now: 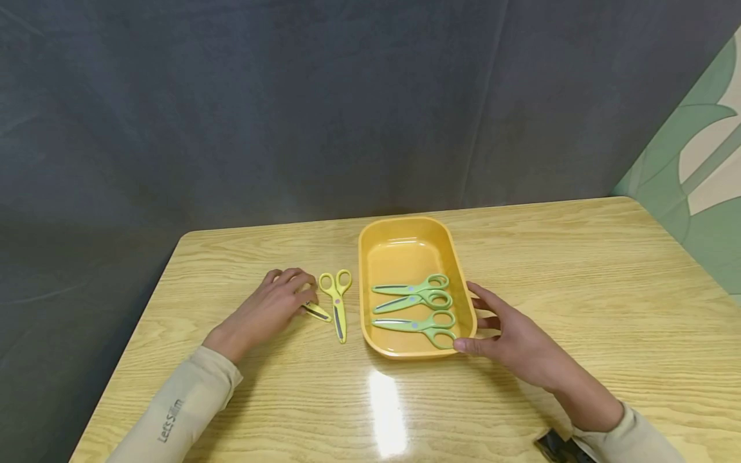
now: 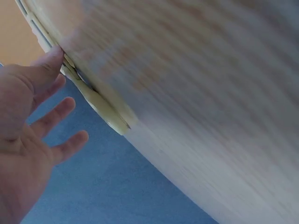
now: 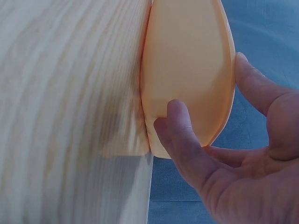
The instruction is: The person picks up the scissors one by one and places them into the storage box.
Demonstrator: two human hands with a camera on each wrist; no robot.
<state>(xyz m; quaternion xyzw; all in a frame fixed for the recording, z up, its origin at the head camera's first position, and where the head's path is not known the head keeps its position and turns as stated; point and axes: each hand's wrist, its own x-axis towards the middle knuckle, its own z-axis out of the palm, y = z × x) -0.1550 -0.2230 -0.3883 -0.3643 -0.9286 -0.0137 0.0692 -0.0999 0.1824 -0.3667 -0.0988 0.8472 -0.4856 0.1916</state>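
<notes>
At the left of the table, my left hand (image 1: 282, 302) bends over a pair of yellow scissors (image 1: 317, 312), hiding its handles in the head view. In the left wrist view the thumb (image 2: 55, 53) and forefinger pinch these scissors (image 2: 103, 109) near the pivot, while the other fingers spread loosely. A second pair of yellow scissors (image 1: 338, 302) lies just to the right, handles away from me. My right hand (image 1: 515, 334) holds the near right side of a yellow-orange tray (image 1: 399, 352), thumb at its rim, fingers against the outer wall (image 3: 187, 56).
Three pairs of green scissors (image 1: 412, 325) lie in the tray's near half, blades pointing left. A dark strapped device (image 1: 558, 445) is by the right wrist. Behind the wooden table (image 1: 579, 270) hangs a dark cloth (image 1: 324, 116).
</notes>
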